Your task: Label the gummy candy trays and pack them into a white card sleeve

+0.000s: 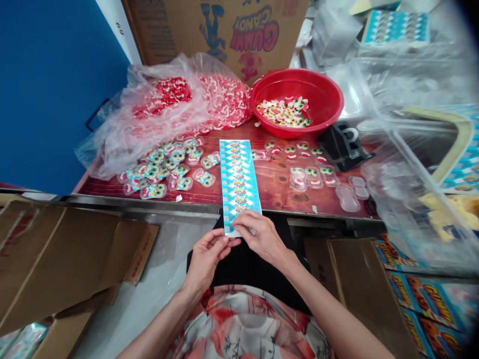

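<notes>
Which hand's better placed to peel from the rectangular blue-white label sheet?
Likely the right hand: its fingers are over the label sheet; the left hand holds its near-left corner.

I see a reddish-brown wooden table (275, 197) from my end; far left, a clear bag (157, 109) of red-and-white candies sprawls across it; far right stands a red basin (322, 102), with a black tape dispenser (342, 149) just nearer; labelled packs (151, 172) lie heaped at left; other packs (298, 179) sit in rows at right, near some clear shells (347, 199); mid-table, a sticker sheet (238, 174) extends past the near edge.
</notes>
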Demonstrator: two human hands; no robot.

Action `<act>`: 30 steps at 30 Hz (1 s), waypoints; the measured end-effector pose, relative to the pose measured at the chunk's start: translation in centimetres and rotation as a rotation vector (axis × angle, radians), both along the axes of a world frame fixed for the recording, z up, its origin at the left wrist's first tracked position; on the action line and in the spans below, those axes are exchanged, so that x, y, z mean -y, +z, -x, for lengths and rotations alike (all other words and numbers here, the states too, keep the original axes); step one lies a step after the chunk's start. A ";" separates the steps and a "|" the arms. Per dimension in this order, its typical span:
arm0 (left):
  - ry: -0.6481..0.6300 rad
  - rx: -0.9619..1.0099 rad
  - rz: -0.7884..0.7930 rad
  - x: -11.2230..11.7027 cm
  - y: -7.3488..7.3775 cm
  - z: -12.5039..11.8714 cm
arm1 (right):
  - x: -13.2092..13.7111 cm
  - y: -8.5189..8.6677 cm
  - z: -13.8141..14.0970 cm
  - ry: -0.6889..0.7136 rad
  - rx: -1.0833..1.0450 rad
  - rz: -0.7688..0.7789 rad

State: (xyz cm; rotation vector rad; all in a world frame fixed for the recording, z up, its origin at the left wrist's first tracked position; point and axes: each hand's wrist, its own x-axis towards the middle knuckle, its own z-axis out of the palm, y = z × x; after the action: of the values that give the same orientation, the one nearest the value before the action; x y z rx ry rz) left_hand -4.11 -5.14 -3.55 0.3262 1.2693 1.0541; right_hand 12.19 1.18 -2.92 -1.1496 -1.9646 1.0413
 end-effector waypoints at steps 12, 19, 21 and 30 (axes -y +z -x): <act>-0.183 -0.453 -0.338 -1.9 2.8 0.6 | -1.0 3.0 0.5 0.143 -0.004 -0.025; -0.411 -0.648 -0.544 -2.7 3.3 1.8 | -1.5 4.2 0.4 0.143 0.029 -0.027; -0.417 -0.590 -0.531 -2.9 3.4 1.8 | -1.5 4.2 0.5 0.128 0.017 0.027; -0.310 -0.377 -0.414 -3.7 3.5 1.3 | -1.6 3.7 0.1 0.110 -0.069 0.175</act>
State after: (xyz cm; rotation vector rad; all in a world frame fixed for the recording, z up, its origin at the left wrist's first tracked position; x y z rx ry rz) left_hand -5.42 -1.43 -0.04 1.0442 1.2678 1.0084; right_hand 12.07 2.83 0.79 -1.0902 -1.9309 1.3154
